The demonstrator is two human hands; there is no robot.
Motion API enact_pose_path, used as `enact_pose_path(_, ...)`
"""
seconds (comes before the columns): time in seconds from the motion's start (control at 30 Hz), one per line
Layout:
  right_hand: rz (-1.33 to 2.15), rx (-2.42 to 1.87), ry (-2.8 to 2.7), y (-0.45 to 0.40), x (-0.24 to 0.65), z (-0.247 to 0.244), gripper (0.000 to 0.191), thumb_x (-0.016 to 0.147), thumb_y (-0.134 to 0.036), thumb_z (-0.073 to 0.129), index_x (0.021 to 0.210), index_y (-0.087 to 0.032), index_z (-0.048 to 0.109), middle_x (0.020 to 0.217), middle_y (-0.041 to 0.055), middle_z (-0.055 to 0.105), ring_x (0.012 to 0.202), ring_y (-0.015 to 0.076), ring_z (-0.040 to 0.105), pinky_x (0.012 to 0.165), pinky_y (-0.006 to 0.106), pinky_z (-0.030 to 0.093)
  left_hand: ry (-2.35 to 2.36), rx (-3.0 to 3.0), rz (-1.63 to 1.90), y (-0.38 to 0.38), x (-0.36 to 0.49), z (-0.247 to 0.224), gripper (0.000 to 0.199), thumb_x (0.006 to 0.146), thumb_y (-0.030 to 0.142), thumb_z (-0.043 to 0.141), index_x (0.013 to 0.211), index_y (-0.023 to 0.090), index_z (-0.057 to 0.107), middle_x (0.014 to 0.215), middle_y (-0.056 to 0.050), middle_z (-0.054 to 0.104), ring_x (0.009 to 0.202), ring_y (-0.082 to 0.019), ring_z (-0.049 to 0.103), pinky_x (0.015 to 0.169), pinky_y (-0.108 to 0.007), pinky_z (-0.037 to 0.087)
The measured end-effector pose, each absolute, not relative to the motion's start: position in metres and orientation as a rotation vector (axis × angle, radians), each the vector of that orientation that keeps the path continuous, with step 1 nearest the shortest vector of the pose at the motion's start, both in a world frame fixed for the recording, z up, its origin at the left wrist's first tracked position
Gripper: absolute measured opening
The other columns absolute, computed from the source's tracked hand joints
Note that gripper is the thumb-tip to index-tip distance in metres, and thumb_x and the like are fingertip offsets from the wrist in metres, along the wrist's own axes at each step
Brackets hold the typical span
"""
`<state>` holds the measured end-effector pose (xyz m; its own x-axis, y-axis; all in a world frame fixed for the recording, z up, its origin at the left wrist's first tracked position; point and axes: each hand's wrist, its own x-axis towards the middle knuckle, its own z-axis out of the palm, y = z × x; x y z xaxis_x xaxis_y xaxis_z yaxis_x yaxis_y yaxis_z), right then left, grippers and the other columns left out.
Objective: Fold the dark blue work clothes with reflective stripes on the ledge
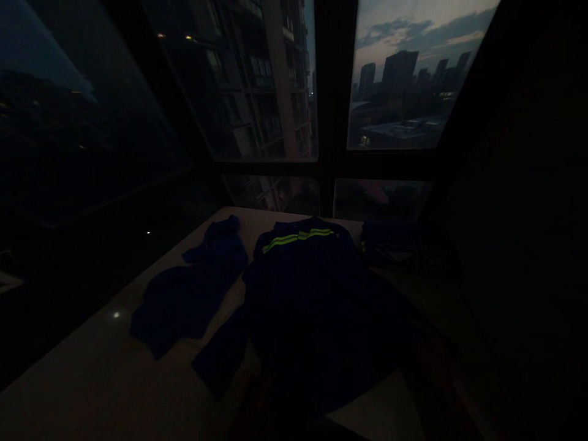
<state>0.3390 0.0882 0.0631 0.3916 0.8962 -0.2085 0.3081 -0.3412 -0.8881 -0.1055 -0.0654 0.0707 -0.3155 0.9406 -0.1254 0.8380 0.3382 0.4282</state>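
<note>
Find the dark blue shirt (303, 288) spread on the pale table (73, 386) below the window (397, 92), shoulders (342, 237) toward the far edge, yellow-green stripes (316, 233) across the upper part, one sleeve (223, 349) angled out to the left. Looks soft, limp and fairly light; seems more apt to crease or bunch than to slip, and not fragile. Probably best to take hold at the shoulders or the hem (337, 401), pinching both sides at once to keep the cloth even. Make out, dimly, the left hand (261, 392) near the lower edge of the cloth and the right hand (430, 355) at the right side; cannot tell whether touching, nor whether with fingers spread, curled or gripping. Just beside, to the left, see another blue garment (193, 291), lying rumpled; to the right, a dark pile (395, 248), too dim to identify.
</note>
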Motion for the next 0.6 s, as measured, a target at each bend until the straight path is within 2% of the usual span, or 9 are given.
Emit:
enact_pose_path(0.1, 0.895, -1.852, -1.036, 0.087, 0.339, 0.065, 0.064, 0.068, -0.051, 0.054, 0.120, -0.017, 0.065, 0.127, 0.0151, 0.066, 0.117, 0.0353, 0.060, 0.096, 0.048, 0.050, 2.337, 1.624, 0.316, -0.064, -0.108, 0.084, 0.051, 0.085, 0.033, 0.040, 0.125, 0.023, 0.068, 0.140, -0.006, 0.061, 0.130, -0.030, 0.056, 0.113, -0.047, 0.045)
enact_pose_path(0.2, 0.848, -1.881, -1.043, 0.086, 0.338, 0.068, 0.060, 0.068, -0.050, 0.055, 0.115, -0.016, 0.068, 0.119, 0.0147, 0.070, 0.112, 0.0344, 0.063, 0.093, 0.047, 0.052, 2.395, 1.569, 0.374, -0.061, -0.113, 0.099, 0.052, 0.089, 0.034, 0.034, 0.129, 0.021, 0.065, 0.140, -0.006, 0.062, 0.129, -0.027, 0.058, 0.111, -0.043, 0.046)
enact_pose_path(0.33, 0.795, -1.882, -1.110, 0.083, 0.339, 0.072, 0.058, 0.070, -0.047, 0.051, 0.116, -0.017, 0.068, 0.119, 0.0133, 0.070, 0.112, 0.0326, 0.064, 0.093, 0.044, 0.054, 2.462, 1.248, 0.311, -0.055, -0.127, 0.118, 0.056, 0.092, 0.036, 0.028, 0.138, 0.019, 0.054, 0.127, -0.010, 0.069, 0.107, -0.027, 0.069, 0.094, -0.042, 0.056)
enact_pose_path(0.4, 0.775, -1.884, -1.132, 0.081, 0.339, 0.073, 0.058, 0.070, -0.046, 0.048, 0.117, -0.019, 0.068, 0.121, 0.0117, 0.070, 0.114, 0.0322, 0.064, 0.093, 0.042, 0.054, 2.456, 1.146, 0.244, -0.055, -0.140, 0.128, 0.056, 0.093, 0.037, 0.028, 0.139, 0.019, 0.052, 0.120, -0.010, 0.072, 0.099, -0.026, 0.071, 0.088, -0.041, 0.056)
enact_pose_path(0.6, 0.773, -1.957, -1.115, 0.077, 0.345, 0.077, 0.050, 0.066, -0.046, 0.051, 0.106, -0.026, 0.073, 0.112, 0.0118, 0.073, 0.109, 0.0387, 0.066, 0.088, 0.049, 0.057, 2.455, 1.233, 0.129, -0.059, -0.168, 0.146, 0.056, 0.086, 0.039, 0.044, 0.141, 0.030, 0.052, 0.136, -0.007, 0.065, 0.114, -0.028, 0.066, 0.098, -0.043, 0.052)
